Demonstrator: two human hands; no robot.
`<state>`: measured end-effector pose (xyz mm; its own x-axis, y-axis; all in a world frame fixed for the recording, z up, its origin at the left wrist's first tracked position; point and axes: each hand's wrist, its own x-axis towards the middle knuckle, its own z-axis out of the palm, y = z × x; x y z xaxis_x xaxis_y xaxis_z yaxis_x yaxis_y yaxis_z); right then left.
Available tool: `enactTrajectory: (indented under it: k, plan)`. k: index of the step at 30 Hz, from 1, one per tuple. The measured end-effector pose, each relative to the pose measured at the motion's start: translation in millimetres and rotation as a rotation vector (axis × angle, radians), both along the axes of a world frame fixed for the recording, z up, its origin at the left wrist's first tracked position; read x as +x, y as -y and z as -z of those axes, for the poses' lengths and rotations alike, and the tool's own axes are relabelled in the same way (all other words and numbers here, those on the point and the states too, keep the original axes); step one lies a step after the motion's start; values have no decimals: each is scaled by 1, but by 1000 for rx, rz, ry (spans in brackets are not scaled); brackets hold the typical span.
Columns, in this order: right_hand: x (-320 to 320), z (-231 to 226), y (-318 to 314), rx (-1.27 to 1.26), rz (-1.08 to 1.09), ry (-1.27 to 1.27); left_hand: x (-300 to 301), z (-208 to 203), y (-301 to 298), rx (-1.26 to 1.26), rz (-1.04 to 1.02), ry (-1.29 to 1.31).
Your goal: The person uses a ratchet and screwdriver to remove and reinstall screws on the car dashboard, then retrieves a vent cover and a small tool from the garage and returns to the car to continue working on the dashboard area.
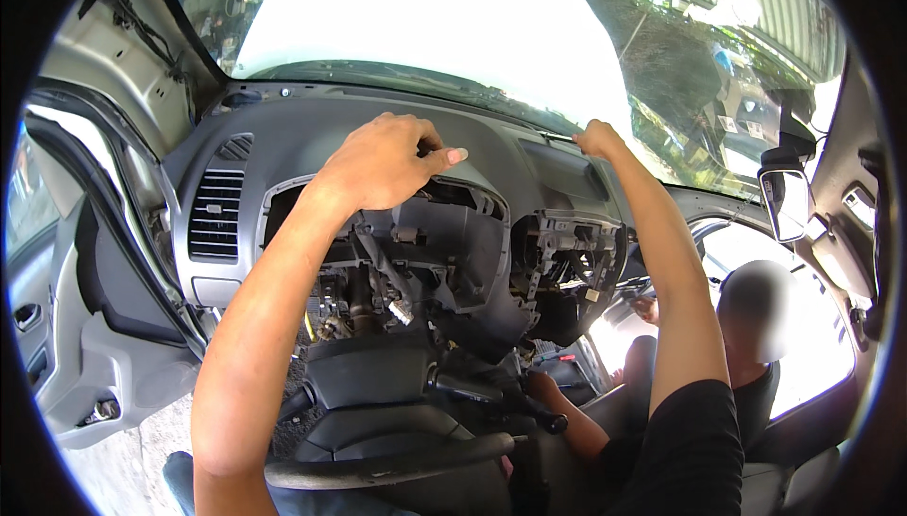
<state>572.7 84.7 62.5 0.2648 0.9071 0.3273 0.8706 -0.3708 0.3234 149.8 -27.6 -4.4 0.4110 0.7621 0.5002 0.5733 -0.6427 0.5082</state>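
So the dashboard [312, 124] runs across the front below the windshield [652, 91], with an air vent [215, 214] toward its left end, then the gauge opening [444, 242], then the centre opening [567, 261] further right. Left hand [392, 162] is above the gauge opening, right hand [601, 141] is off to its right near the windshield's base, and the steering wheel [397, 467] sits on the near side of the column cover [368, 369]. Door's [123, 374] over on the left, mirror [784, 204] hangs upper right, and another person [761, 388] is beyond the right forearm [661, 242]
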Motion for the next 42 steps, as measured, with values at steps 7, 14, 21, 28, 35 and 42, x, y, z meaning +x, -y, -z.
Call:
enactTrajectory:
  k: [7,14,21,28,35,42]
  plan:
    - [13,9,23,-35,-378,723,1,-3,3,9,4,-15]
    - [1,6,9,56,17,-248,0,-4,3,-29,20,-23]
    - [15,12,31,-56,-365,506,1,-1,2,21,5,-37]
    - [11,7,4,-28,-37,-187,1,-5,2,-12,8,-29]
    - [31,15,16,37,-310,279,0,-2,2,-5,16,-6]
    - [12,13,6,83,-33,-86,0,2,-2,0,20,-25]
